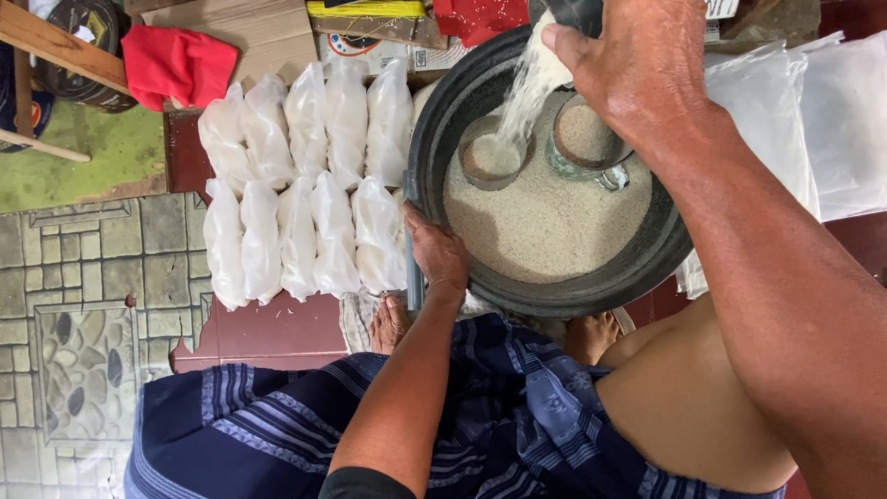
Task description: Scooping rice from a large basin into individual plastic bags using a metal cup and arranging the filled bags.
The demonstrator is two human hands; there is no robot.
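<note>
Here the right hand (637, 69) is raised over a wide dark grey round basin (443, 120) and its grip is closed around a dark container (577, 14) tilted at the top edge of the view; only the lower part of that container shows. A stream of white rice grains (531, 88) falls from it into a small round metal cup (492, 152) that stands in the basin, sunk into the bed of pale rice (545, 226) that fills the basin's floor. Just beside that cup, to its right in the view, stands a second round cup (587, 139) already full of grain.

The left hand (434, 254) rests on the near rim of the basin, fingers curled over the edge so its grip is closed on the rim. The basin sits on the floor between the person's bare feet (591, 334), above a lap covered by a dark blue striped cloth (499, 416).

To the left of the basin, touching its side, lie two rows of filled clear plastic bags of white rice (305, 185), packed close together on a dark red floor (273, 328). A red cloth (180, 65) lies beyond them, near a piece of brown cardboard (268, 32). To the right of the basin is a stack of flat empty clear plastic bags (813, 120). Stone-patterned tiles (78, 305) cover the ground at far left.
</note>
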